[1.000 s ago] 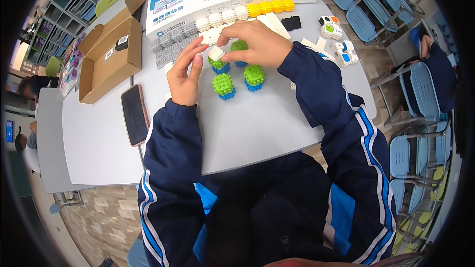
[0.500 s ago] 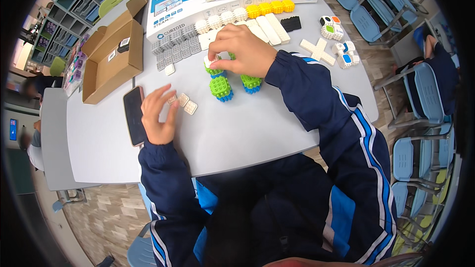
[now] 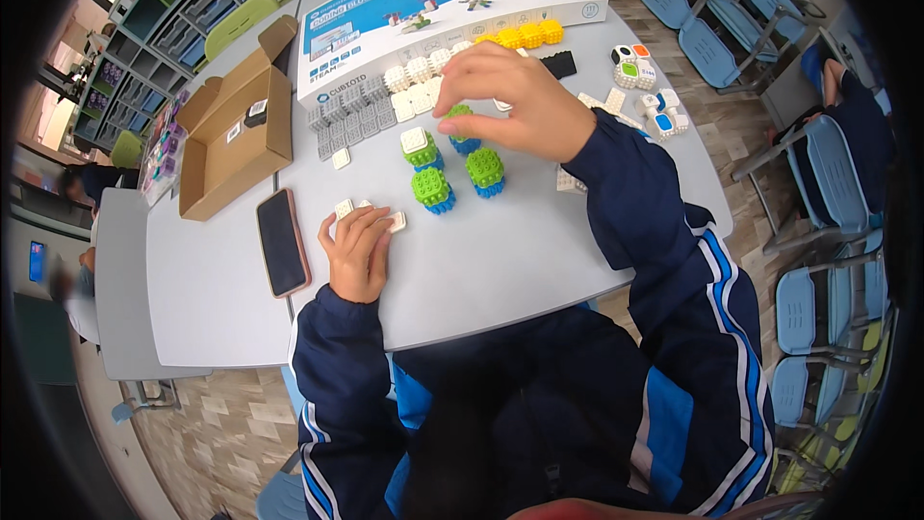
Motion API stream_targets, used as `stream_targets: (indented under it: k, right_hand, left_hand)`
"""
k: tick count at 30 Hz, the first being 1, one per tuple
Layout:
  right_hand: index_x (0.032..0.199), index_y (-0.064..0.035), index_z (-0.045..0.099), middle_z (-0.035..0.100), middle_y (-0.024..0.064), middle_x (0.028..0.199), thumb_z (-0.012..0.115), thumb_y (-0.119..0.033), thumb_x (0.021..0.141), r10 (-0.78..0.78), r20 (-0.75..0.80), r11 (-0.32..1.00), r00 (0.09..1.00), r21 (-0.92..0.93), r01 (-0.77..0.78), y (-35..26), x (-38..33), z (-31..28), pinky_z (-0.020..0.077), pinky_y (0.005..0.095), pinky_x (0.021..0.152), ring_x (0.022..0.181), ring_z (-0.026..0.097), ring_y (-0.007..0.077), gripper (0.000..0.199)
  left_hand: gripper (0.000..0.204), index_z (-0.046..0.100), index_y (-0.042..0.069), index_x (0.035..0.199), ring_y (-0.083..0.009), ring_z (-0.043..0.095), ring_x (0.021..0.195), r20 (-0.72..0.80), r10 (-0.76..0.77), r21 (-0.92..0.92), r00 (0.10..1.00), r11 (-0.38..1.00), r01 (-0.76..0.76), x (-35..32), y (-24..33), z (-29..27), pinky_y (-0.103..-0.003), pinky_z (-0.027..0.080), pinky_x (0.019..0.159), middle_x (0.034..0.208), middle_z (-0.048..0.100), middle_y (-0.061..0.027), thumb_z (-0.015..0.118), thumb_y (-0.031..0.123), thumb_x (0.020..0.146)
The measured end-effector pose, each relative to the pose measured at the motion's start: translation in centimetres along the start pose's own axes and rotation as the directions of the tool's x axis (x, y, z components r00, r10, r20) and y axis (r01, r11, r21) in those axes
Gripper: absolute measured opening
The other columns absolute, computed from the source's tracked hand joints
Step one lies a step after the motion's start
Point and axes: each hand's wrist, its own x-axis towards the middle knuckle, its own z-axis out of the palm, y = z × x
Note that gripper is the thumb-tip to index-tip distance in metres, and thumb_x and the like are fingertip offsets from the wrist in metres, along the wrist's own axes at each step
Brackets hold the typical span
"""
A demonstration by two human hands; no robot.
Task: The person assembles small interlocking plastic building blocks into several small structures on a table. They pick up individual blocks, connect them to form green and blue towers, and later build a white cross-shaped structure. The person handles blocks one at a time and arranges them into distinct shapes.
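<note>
Four green-and-blue stacked cube blocks stand in the middle of the table; a white square tile (image 3: 413,141) sits on top of the far left block (image 3: 423,156). My right hand (image 3: 520,101) hovers just above and right of that block, thumb and fingers apart, with nothing between them. It partly covers the far right block (image 3: 464,117). The near left block (image 3: 431,190) and near right block (image 3: 484,169) stand free. My left hand (image 3: 358,255) lies low with fingers stretched over several loose white tiles (image 3: 397,221), touching them and partly hiding them.
A phone (image 3: 283,243) lies left of my left hand, and behind it is an open cardboard box (image 3: 237,140). Grey blocks (image 3: 358,111), white blocks, yellow blocks (image 3: 529,35) and a black piece (image 3: 558,65) line the large set box (image 3: 443,14). White modules (image 3: 633,69) are at the right.
My right hand has let go of the white tile on the far left block and drawn back to the right. My left hand has moved onto the loose tiles. The view has shifted slightly.
</note>
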Motion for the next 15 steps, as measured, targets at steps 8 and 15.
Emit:
stream_targets:
  k: [8,15]
  right_hand:
    - [0.088,-0.0037,0.069,0.066,0.0082,0.093,0.073,-0.005,0.078,-0.044,-0.149,0.994,0.988,0.088,0.057,-0.1,-2.2,0.6,0.05,0.0334,0.084,0.098,0.062,0.0245,0.011]
    - [0.093,-0.0045,0.069,0.067,0.0078,0.092,0.075,-0.012,0.078,-0.044,-0.24,0.979,0.97,0.182,0.089,-0.3,-2.6,2.3,0.0481,0.0355,0.082,0.091,0.061,0.0245,0.017]
  left_hand:
    - [0.025,0.064,0.009,0.1,-0.0251,0.055,0.111,0.012,-0.017,-0.039,1.0,0.999,0.018,0.4,0.4,0.3,-0.044,0.027,0.103,0.109,0.065,-0.0033,0.072,0.005,0.076]
    - [0.027,0.062,0.006,0.098,-0.0252,0.059,0.102,-0.224,-0.172,-0.309,0.959,0.946,0.098,1.4,1.7,-1.0,-0.043,0.034,0.1,0.101,0.067,-0.0085,0.076,0.004,0.075]
